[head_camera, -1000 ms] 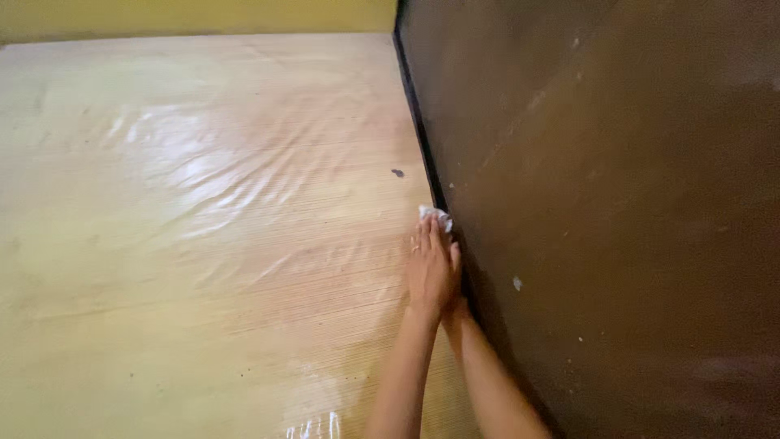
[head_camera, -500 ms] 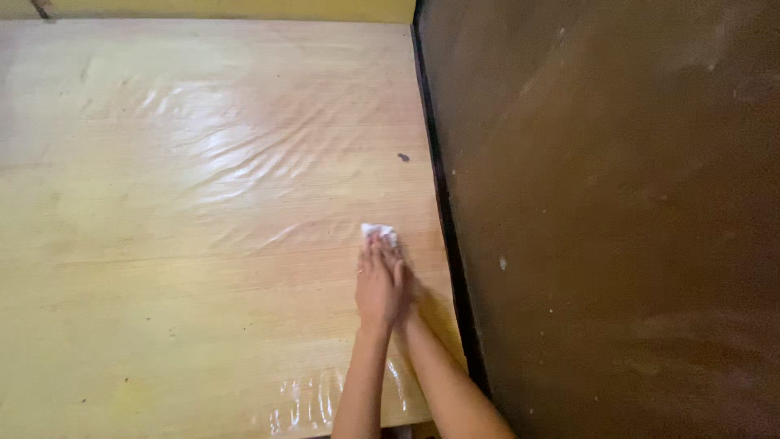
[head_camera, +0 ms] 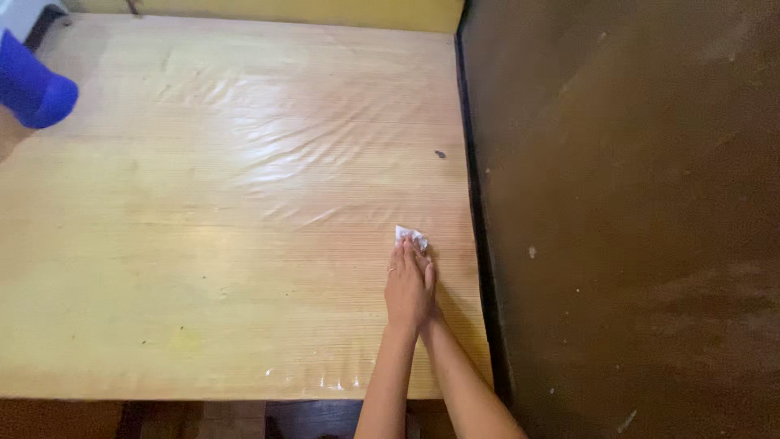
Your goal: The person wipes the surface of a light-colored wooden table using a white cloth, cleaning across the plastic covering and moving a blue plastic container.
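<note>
Nearest, forearms: two bare arms rise from the bottom edge and meet over the right part of the table point(head_camera: 203, 268).
Left hand point(head_camera: 406, 286): lies flat on top, fingers stretched forward, its grip pressing down rather than curled round anything.
Right hand point(head_camera: 428, 280): mostly hidden beneath the left; I cannot tell whether its grip is closed or flat.
White cloth point(head_camera: 410, 237): a small crumpled wad under the fingertips of the stacked hands, only its far end showing, pressed onto the table near the right edge.
Wiping so far: the glossy film on the wood shines in wrinkles across the middle; a dark speck point(head_camera: 440, 154) beyond the cloth remains, so that patch looks unwiped.
Right side: a dark brown wall point(head_camera: 634, 211) runs just beside the table.
Far left: a blue object point(head_camera: 32, 85) at the corner.
</note>
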